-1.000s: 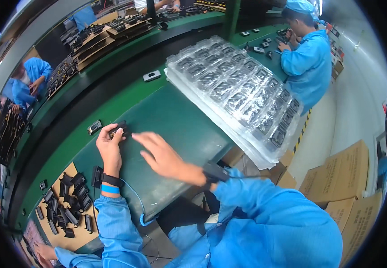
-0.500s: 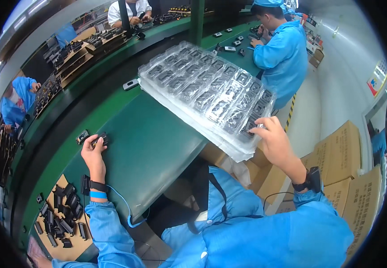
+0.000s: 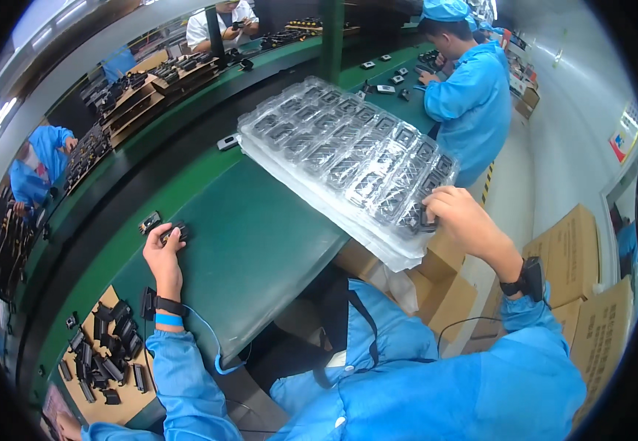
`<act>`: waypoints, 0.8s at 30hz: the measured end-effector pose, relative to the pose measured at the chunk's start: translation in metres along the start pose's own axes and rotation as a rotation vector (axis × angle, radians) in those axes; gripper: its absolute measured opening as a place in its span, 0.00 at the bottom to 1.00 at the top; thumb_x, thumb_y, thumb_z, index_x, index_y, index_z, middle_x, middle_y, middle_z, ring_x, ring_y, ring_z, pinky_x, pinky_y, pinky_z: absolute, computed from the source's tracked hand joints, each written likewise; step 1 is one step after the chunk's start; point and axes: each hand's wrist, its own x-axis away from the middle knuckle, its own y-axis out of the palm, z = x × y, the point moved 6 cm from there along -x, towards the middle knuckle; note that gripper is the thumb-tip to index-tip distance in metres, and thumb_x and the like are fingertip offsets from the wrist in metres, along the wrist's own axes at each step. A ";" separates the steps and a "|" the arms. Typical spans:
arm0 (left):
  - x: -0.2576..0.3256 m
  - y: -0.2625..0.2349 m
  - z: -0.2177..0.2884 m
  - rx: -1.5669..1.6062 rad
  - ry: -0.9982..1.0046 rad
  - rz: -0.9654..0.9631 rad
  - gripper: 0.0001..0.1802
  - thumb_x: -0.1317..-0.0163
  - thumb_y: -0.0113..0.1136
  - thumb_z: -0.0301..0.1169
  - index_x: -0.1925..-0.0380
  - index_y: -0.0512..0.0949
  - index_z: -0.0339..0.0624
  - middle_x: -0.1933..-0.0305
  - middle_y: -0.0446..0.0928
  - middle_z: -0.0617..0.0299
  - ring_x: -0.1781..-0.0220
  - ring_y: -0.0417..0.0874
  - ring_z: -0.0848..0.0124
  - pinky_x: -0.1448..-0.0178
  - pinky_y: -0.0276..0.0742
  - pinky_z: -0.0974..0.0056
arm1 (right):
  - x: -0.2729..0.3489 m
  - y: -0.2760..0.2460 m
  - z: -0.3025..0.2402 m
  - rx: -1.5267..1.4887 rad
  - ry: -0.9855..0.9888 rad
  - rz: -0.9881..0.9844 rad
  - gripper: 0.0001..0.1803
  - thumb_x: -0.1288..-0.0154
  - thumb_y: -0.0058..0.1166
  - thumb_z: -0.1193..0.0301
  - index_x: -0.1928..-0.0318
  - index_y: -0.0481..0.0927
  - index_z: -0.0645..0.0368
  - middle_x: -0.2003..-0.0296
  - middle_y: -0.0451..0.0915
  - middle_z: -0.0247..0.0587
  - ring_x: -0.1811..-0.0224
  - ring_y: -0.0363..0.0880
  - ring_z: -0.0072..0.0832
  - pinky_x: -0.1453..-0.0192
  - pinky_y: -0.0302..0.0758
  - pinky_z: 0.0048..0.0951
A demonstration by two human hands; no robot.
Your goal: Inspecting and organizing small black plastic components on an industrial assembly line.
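My left hand (image 3: 163, 257) rests on the green tabletop, its fingers curled around a small black part (image 3: 178, 234) with a metallic bit showing. Just beyond it lies a second small black part (image 3: 150, 222). My right hand (image 3: 466, 218) is at the near right corner of a clear plastic blister tray (image 3: 319, 173), fingers pinched on a black rectangular frame (image 3: 429, 219) at the tray's edge; the fingers partly hide that piece. Black frames fill rows of pockets in the tray, which sits on a stack of white-edged trays.
A cardboard sheet (image 3: 129, 397) with several black parts lies at lower left. Beyond the tray sits a grey-and-black piece (image 3: 227, 142). Cardboard boxes (image 3: 565, 246) stand at right. A blue cord (image 3: 212, 338) runs from my left wrist. A co-worker in blue (image 3: 469, 95) works at far right.
My right fingers have closed in on the black frame at the tray's corner. The whole view has shifted slightly; my left hand still holds its part.
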 end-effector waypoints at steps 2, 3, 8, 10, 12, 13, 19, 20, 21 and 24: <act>0.000 0.004 0.001 0.014 -0.002 -0.007 0.12 0.30 0.68 0.22 0.49 0.81 0.35 0.54 0.85 0.61 0.56 0.86 0.74 0.57 0.85 0.71 | 0.000 -0.001 0.009 -0.038 0.068 -0.032 0.11 0.38 0.54 0.82 0.57 0.80 0.58 0.55 0.83 0.44 0.42 0.78 0.47 0.35 0.72 0.42; 0.000 0.005 0.000 0.010 -0.005 -0.003 0.12 0.30 0.68 0.22 0.49 0.81 0.35 0.54 0.85 0.61 0.56 0.86 0.74 0.57 0.85 0.71 | 0.000 -0.001 0.009 -0.041 0.065 -0.035 0.11 0.38 0.54 0.82 0.57 0.80 0.58 0.55 0.83 0.44 0.42 0.78 0.47 0.35 0.72 0.42; -0.002 -0.009 -0.005 -0.011 -0.035 0.037 0.12 0.31 0.68 0.20 0.50 0.82 0.34 0.55 0.85 0.60 0.56 0.87 0.74 0.58 0.85 0.70 | -0.023 -0.020 -0.031 -0.179 0.060 0.212 0.16 0.32 0.53 0.83 0.46 0.82 0.60 0.58 0.80 0.48 0.54 0.78 0.48 0.48 0.73 0.42; -0.002 -0.004 -0.001 -0.004 -0.037 0.020 0.13 0.32 0.68 0.20 0.49 0.82 0.33 0.55 0.85 0.59 0.56 0.87 0.73 0.58 0.85 0.69 | -0.034 -0.018 -0.057 -0.330 0.021 0.313 0.19 0.30 0.55 0.82 0.40 0.81 0.63 0.60 0.77 0.51 0.58 0.77 0.50 0.52 0.74 0.44; -0.003 0.001 0.000 -0.024 -0.019 -0.027 0.13 0.31 0.68 0.22 0.48 0.81 0.35 0.54 0.85 0.60 0.55 0.87 0.72 0.56 0.86 0.68 | -0.059 0.009 -0.095 -0.476 -0.032 0.306 0.18 0.30 0.57 0.81 0.41 0.81 0.62 0.60 0.77 0.51 0.60 0.78 0.49 0.54 0.75 0.43; -0.005 0.005 -0.001 0.012 -0.005 -0.057 0.13 0.31 0.68 0.23 0.48 0.82 0.35 0.53 0.85 0.59 0.54 0.87 0.72 0.55 0.87 0.67 | -0.077 0.026 -0.115 -0.524 -0.082 0.313 0.17 0.29 0.57 0.80 0.41 0.81 0.62 0.60 0.78 0.51 0.61 0.79 0.49 0.55 0.76 0.44; 0.001 -0.001 -0.001 0.148 -0.049 0.014 0.11 0.22 0.61 0.31 0.48 0.82 0.35 0.53 0.85 0.61 0.54 0.86 0.74 0.55 0.88 0.67 | -0.229 0.127 -0.230 -0.863 -0.338 0.257 0.14 0.27 0.59 0.75 0.44 0.81 0.60 0.61 0.77 0.51 0.61 0.80 0.51 0.56 0.76 0.46; 0.002 -0.004 0.001 0.176 -0.053 0.028 0.13 0.20 0.58 0.34 0.48 0.82 0.35 0.53 0.85 0.61 0.54 0.87 0.74 0.55 0.89 0.66 | -0.255 0.141 -0.237 -0.874 -0.362 0.250 0.14 0.27 0.59 0.75 0.44 0.81 0.60 0.61 0.77 0.51 0.61 0.80 0.51 0.56 0.76 0.46; 0.002 -0.004 0.002 0.207 -0.057 0.033 0.15 0.18 0.56 0.37 0.48 0.82 0.36 0.53 0.85 0.61 0.54 0.87 0.73 0.55 0.89 0.65 | -0.280 0.152 -0.242 -0.906 -0.383 0.237 0.13 0.26 0.59 0.73 0.45 0.83 0.62 0.62 0.77 0.50 0.61 0.79 0.49 0.56 0.76 0.43; 0.002 0.000 0.003 0.316 -0.117 0.050 0.16 0.18 0.53 0.37 0.47 0.82 0.34 0.52 0.85 0.58 0.54 0.88 0.70 0.55 0.91 0.63 | -0.327 0.183 -0.252 -0.921 -0.446 0.226 0.11 0.26 0.60 0.72 0.49 0.86 0.63 0.63 0.77 0.50 0.60 0.79 0.48 0.56 0.75 0.42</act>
